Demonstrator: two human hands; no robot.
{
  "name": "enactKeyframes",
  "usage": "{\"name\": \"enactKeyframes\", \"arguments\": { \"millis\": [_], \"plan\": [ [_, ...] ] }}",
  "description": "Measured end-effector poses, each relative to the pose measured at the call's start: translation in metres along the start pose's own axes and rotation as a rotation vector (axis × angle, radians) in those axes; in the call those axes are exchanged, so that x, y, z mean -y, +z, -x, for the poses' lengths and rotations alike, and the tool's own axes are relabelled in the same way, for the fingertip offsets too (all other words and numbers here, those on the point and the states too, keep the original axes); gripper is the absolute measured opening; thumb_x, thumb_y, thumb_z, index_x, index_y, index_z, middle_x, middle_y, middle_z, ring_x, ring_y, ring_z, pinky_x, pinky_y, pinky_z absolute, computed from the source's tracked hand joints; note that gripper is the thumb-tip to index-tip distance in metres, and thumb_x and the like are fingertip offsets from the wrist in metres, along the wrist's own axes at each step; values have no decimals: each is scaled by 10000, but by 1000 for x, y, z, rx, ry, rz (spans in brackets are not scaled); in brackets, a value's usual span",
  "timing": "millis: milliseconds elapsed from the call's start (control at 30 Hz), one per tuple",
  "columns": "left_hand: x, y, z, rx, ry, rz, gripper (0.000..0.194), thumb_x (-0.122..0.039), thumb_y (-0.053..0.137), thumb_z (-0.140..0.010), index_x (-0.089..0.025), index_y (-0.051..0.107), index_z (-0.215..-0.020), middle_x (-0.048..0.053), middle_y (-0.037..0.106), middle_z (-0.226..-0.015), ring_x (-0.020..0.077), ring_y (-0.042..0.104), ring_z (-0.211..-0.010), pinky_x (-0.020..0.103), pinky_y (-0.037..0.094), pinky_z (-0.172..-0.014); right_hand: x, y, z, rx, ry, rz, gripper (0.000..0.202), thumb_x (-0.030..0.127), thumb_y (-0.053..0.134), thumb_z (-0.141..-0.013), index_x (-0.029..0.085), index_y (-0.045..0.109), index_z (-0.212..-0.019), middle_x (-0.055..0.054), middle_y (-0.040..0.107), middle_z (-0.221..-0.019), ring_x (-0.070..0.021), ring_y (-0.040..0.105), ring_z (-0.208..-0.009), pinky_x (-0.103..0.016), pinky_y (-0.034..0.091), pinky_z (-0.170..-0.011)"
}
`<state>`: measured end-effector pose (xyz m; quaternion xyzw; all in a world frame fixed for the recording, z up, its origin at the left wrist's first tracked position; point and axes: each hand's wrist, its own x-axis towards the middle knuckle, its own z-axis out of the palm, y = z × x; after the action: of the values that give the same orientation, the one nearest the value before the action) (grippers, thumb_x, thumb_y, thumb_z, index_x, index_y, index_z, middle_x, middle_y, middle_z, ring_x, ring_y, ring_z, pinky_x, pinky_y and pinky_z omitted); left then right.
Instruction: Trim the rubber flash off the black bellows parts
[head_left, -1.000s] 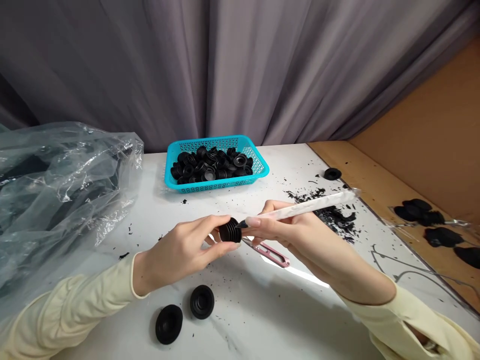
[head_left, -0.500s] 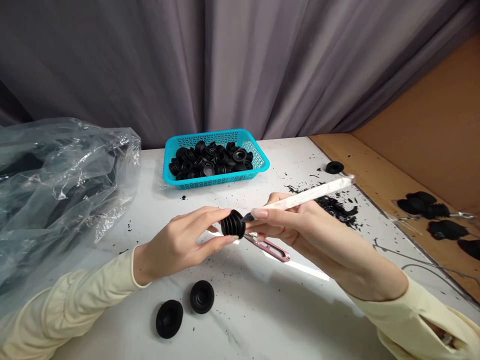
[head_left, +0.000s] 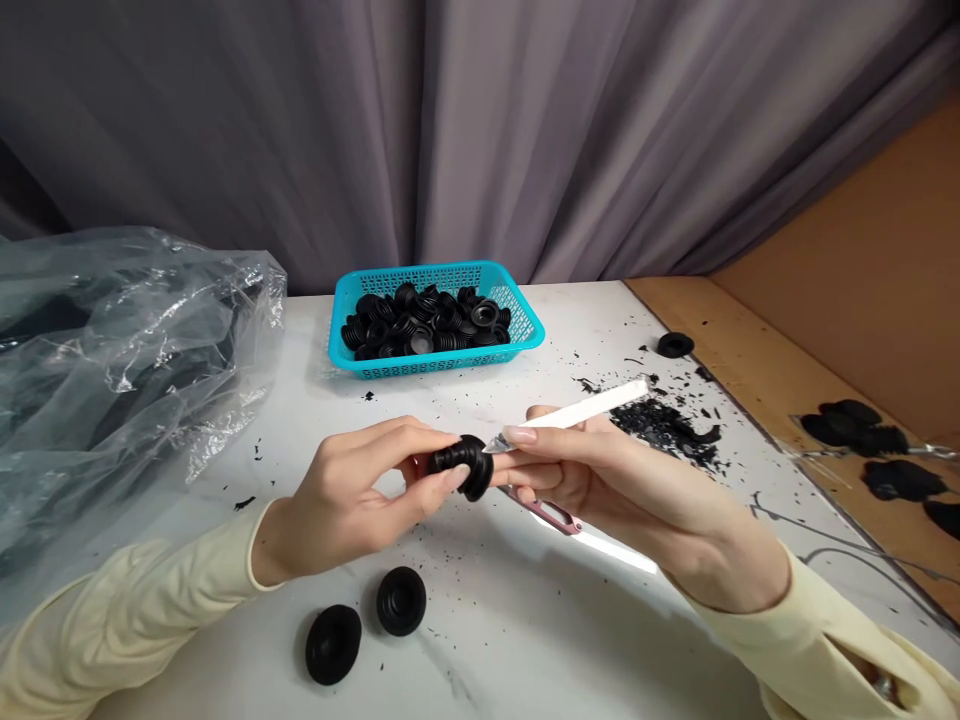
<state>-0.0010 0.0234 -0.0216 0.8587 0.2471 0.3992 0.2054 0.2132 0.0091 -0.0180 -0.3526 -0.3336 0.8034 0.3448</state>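
Observation:
Between thumb and fingers, my left hand pinches a black ribbed rubber bellows, lying on its side with its wide end to the right. My right hand grips a white-handled craft knife; its pointed blade is at the upper rim of the bellows, and whether it cuts in I cannot tell. Fingers of my right hand also reach against the wide end of the bellows. Beneath my right hand lies a pink-handled tool, partly hidden. Two more black rubber pieces, one round and one more oval, rest on the table in front.
A blue perforated basket full of black rubber pieces stands at the back. Clear plastic sheeting covers the left side. Black trimmings are heaped at the right, near a black ring. Dark pieces lie on the brown surface beyond.
My left hand has turned the bellows so that its narrow end now shows at the left. The knife has swung slightly and its handle end has moved left and down.

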Motion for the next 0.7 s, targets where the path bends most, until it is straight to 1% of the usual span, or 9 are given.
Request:
{"name": "enactKeyframes", "arguments": {
  "millis": [67,133,167,233,333,400,500,600,700],
  "plan": [
    [-2,-1,-1,20,-65,25,72,-97,589,-836,-130,635,-881,27,658,-688,103,578,-579,195,494,-499,1,-1,-1,-33,-31,88,210,296,712,-817,148,658,-679,-71,717,-759,-110,607,-576,-171,366,-389],
    [-4,-3,-1,39,-125,56,74,-97,576,-838,-132,642,-835,7,629,-644,86,535,-536,184,462,-474,3,-3,0,-105,-101,223,226,328,753,-772,157,653,-662,-79,722,-770,-144,628,-600,-200,389,-411],
    [-5,-3,-1,48,-153,67,78,-97,576,-834,-130,645,-815,-1,612,-625,81,518,-524,179,448,-465,5,-3,0,-149,-150,296,222,338,769,-753,163,662,-668,-79,725,-778,-165,646,-642,-217,417,-447],
    [-7,-4,-1,63,-206,87,87,-98,583,-820,-122,648,-768,-10,583,-588,78,494,-507,174,426,-450,6,-2,3,-231,-243,392,216,345,789,-731,178,670,-663,-74,730,-802,-212,674,-789,-254,479,-576],
    [-9,-5,-1,113,-296,140,119,-109,580,-805,-112,649,-708,-7,577,-557,80,479,-491,176,407,-432,5,7,8,-281,-317,404,265,330,791,-725,196,608,-587,-70,735,-888,-272,645,-1003,-315,507,-745],
    [-10,-5,-1,134,-356,189,134,-120,575,-799,-115,649,-688,-8,578,-547,80,478,-488,173,402,-432,3,14,10,-264,-333,414,301,307,776,-739,200,561,-558,-68,736,-910,-280,638,-1031,-337,515,-779],
    [-11,-6,-2,139,-436,253,137,-146,574,-800,-123,644,-684,-17,563,-537,70,463,-474,158,362,-403,1,22,12,-194,-347,469,310,273,736,-783,207,532,-558,-51,739,-911,-252,674,-957,-332,532,-776],
    [-13,-8,-3,193,-511,278,146,-167,574,-801,-125,627,-671,-28,527,-509,62,435,-451,147,311,-363,0,24,13,-169,-370,568,306,277,701,-818,218,524,-575,-50,737,-933,-243,695,-883,-330,554,-727],
    [-15,-9,-3,229,-545,299,154,-177,573,-795,-125,608,-655,-33,503,-484,63,428,-441,148,307,-358,-1,21,14,-137,-388,632,301,275,692,-832,220,522,-591,-51,737,-931,-247,699,-869,-322,558,-700]
  ]
}}
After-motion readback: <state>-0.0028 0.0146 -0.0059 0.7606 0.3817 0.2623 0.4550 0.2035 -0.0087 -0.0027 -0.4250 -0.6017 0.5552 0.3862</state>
